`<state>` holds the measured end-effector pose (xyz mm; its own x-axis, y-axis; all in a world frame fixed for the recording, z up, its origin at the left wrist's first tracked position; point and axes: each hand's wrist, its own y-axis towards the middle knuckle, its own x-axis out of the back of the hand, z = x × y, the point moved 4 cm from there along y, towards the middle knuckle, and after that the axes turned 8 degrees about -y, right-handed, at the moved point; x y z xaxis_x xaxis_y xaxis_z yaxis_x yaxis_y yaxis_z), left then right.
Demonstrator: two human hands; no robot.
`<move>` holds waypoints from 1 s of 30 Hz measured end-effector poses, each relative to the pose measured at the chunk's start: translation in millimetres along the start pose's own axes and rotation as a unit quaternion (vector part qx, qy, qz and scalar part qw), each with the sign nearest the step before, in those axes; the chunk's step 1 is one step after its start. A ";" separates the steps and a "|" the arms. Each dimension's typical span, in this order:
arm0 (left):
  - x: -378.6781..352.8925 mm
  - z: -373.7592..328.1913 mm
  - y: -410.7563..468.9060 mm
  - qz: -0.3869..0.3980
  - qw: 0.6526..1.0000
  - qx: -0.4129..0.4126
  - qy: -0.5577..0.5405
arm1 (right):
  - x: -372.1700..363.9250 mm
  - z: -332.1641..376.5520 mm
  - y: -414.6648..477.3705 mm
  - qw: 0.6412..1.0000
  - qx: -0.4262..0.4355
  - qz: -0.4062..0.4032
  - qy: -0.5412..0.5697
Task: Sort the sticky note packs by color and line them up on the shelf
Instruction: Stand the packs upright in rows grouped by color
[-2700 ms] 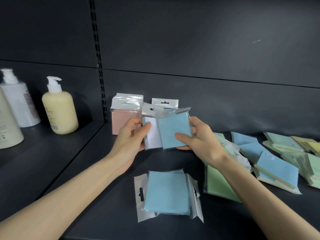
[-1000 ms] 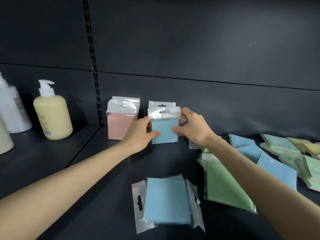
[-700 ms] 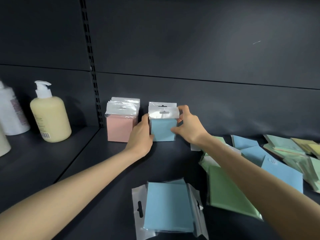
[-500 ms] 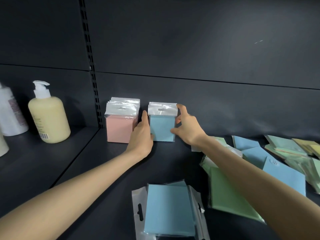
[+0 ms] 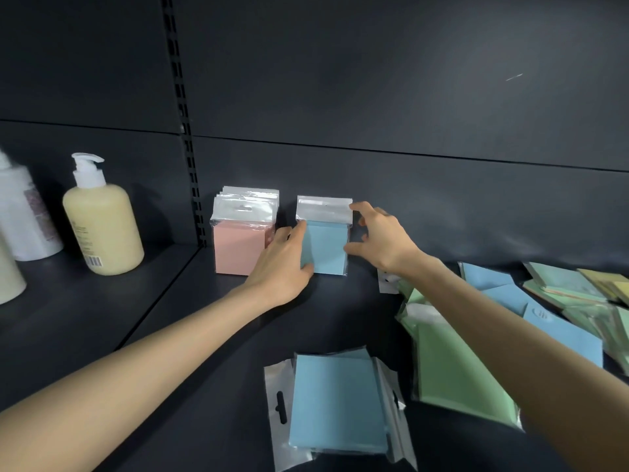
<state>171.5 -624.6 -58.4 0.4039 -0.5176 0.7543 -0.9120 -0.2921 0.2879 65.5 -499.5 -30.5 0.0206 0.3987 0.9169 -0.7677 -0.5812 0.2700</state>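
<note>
Several pink sticky note packs (image 5: pixel 238 248) stand upright in a row at the back of the dark shelf (image 5: pixel 211 335). Just right of them stand upright blue packs (image 5: pixel 326 248). My left hand (image 5: pixel 284 264) lies against their left side with fingers straight and the thumb at the lower front corner. My right hand (image 5: pixel 383 238) touches their right edge, index fingertip on the clear header's corner and thumb lower down. A stack of blue packs (image 5: pixel 337 403) lies flat at the front. Green packs (image 5: pixel 456 369) and loose blue packs (image 5: pixel 558 332) lie to the right.
A cream pump bottle (image 5: pixel 102 226) and a white bottle (image 5: pixel 23 216) stand on the left shelf section, beyond the slotted upright (image 5: pixel 182 131). Mixed green and yellow packs (image 5: pixel 599 284) are piled at the far right. My right forearm crosses over the green packs.
Both hands carried a blue pack from mid-air to the back and stood it against the other upright blue packs. The hands now rest at its two sides.
</note>
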 end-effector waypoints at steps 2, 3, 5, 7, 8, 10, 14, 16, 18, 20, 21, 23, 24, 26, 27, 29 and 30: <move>8.4 -4.1 -5.0 0.014 1.000 -0.003 -0.005 | 9.3 1.3 -8.3 1.000 0.009 -0.009 0.017; 12.9 -6.5 -9.3 0.022 1.000 -0.007 -0.010 | 14.4 2.4 -14.2 1.000 0.014 -0.011 0.023; 21.7 -12.1 -20.6 0.035 0.999 -0.018 -0.016 | 24.7 5.5 -29.8 0.999 0.028 -0.008 0.026; 29.8 -17.5 -37.2 0.055 0.998 -0.029 -0.021 | 32.7 9.9 -50.3 0.998 0.042 0.011 0.036; 32.5 -19.6 -46.9 0.069 0.997 -0.032 -0.033 | 34.8 12.0 -61.1 0.998 0.048 0.026 0.044; 34.2 -23.3 -66.2 0.103 0.992 -0.034 -0.066 | 35.7 14.4 -81.7 0.995 0.059 0.058 0.057; 29.1 -22.8 -99.7 0.181 0.979 -0.008 -0.092 | 30.4 18.1 -118.4 0.985 0.070 0.137 0.078; 25.6 -21.6 -113.4 0.215 0.972 0.004 -0.091 | 28.7 19.6 -133.9 0.978 0.080 0.175 0.079; 22.6 -21.0 -122.9 0.241 0.967 0.015 -0.083 | 27.2 21.3 -144.5 0.968 0.089 0.221 0.080; 20.2 -23.1 -128.9 0.242 0.967 0.015 -0.072 | 25.8 24.7 -154.4 0.957 0.099 0.267 0.058; 19.7 -24.5 -130.0 0.237 0.968 0.015 -0.077 | 24.6 26.2 -157.5 0.953 0.104 0.283 0.043; 19.2 -27.4 -130.3 0.225 0.969 0.022 -0.103 | 23.5 30.5 -161.4 0.948 0.116 0.295 0.019; 19.2 -28.2 -130.0 0.220 0.968 0.028 -0.119 | 23.6 33.0 -162.2 0.948 0.119 0.296 0.017; 19.4 -27.9 -129.0 0.211 0.965 0.039 -0.154 | 24.0 37.4 -161.7 0.948 0.120 0.294 0.015; 19.8 -27.3 -128.6 0.203 0.963 0.040 -0.172 | 24.6 39.2 -160.9 0.949 0.121 0.290 0.008; 21.5 -28.0 -129.1 0.184 0.961 0.033 -0.206 | 25.3 41.4 -158.2 0.953 0.121 0.279 -0.002; 22.8 -28.6 -130.0 0.172 0.959 0.029 -0.223 | 25.5 42.3 -157.0 0.955 0.117 0.274 0.004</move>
<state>297.3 -575.4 -61.7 0.0812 -0.8803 0.4674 -0.9966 -0.0794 0.0235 213.6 -428.2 -37.1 -0.3483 -0.0063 0.9374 -0.4974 -0.8463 -0.1905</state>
